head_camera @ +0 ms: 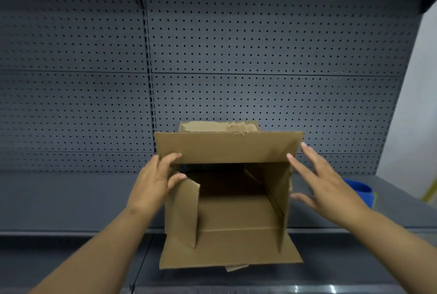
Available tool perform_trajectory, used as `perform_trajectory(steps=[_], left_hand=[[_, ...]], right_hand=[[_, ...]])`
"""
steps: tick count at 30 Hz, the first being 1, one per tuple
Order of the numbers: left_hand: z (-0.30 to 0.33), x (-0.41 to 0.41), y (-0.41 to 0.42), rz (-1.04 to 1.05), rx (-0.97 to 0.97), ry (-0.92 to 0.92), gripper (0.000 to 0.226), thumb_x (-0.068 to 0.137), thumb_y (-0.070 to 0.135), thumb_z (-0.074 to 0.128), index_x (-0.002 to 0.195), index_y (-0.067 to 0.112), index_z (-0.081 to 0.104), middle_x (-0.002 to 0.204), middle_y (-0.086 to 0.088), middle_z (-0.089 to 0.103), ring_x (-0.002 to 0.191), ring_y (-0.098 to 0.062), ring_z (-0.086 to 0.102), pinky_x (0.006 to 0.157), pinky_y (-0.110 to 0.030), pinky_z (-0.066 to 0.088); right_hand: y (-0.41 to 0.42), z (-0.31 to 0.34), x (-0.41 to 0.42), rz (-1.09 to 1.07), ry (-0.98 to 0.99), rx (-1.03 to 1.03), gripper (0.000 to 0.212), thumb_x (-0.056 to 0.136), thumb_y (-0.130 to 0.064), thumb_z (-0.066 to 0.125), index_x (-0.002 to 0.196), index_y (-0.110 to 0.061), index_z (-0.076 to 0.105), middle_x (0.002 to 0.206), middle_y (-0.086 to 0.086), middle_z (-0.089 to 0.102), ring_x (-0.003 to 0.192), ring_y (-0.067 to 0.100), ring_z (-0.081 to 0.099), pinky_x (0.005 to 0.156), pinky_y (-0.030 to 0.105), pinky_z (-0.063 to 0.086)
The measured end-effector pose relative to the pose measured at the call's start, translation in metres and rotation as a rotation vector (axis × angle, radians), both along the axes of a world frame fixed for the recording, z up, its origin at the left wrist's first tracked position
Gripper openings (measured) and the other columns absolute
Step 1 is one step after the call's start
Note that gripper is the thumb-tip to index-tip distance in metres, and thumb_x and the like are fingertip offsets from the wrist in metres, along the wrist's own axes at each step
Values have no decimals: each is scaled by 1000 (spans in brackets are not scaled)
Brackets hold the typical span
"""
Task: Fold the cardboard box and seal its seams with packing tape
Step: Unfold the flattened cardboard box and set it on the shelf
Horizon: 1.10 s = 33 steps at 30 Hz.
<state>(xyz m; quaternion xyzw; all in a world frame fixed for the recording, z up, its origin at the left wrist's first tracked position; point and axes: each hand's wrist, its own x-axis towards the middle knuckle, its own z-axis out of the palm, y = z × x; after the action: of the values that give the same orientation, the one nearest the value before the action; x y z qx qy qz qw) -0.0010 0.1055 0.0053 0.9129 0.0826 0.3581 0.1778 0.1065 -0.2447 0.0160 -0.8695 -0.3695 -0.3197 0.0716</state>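
Clearly the cardboard box [227, 199] could tip off the shelf [82, 199]: left hand [153, 182] grips its side flap [182, 211], right hand [324, 182] hovers open, empty.

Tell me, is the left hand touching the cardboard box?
Touching. The head view shows the left hand with fingers curled on the cardboard box at its left flap.

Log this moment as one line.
step: folding flaps | box: open, on shelf | left hand: gripping flap | right hand: open beside box
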Motion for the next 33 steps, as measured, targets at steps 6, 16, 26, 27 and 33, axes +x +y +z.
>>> perform_trajectory(steps=[6,16,26,27,33], left_hand=[[-6,0,-4,35,-53,-209,87,72,25,76,133,36,14,107,-28,59,93,-41,60,75,-48,49],[-8,-2,-2,-163,-710,-275,78,82,5,68,134,50,30,102,29,60,104,8,55,105,-29,38],[-7,-31,31,-46,436,418,106,80,34,69,143,39,-16,154,-2,-25,142,-27,15,109,-35,32],[-7,-30,30,-18,512,468,117,74,47,71,142,34,-23,151,-7,-31,144,-27,-1,115,-37,24],[-3,-21,10,54,618,381,93,68,83,1,134,27,-31,155,-18,-12,141,-25,-21,112,-34,-13]], right_hand=[[47,-12,1,-81,173,427,128,69,-43,75,135,-28,-33,149,-4,-27,144,20,12,105,37,38],[72,-36,10,72,415,850,91,67,-12,83,142,-22,33,129,-29,42,112,7,52,92,25,43],[29,-41,14,-5,294,-129,129,67,-58,71,132,-29,-36,140,-19,-44,134,0,-18,114,26,8],[28,-37,15,-36,262,-206,135,62,-69,67,130,-23,-41,139,-12,-47,134,3,-26,113,25,-2],[34,-33,5,-166,162,-225,129,56,-96,10,143,-6,-20,153,12,-25,142,20,-20,114,31,-13]])
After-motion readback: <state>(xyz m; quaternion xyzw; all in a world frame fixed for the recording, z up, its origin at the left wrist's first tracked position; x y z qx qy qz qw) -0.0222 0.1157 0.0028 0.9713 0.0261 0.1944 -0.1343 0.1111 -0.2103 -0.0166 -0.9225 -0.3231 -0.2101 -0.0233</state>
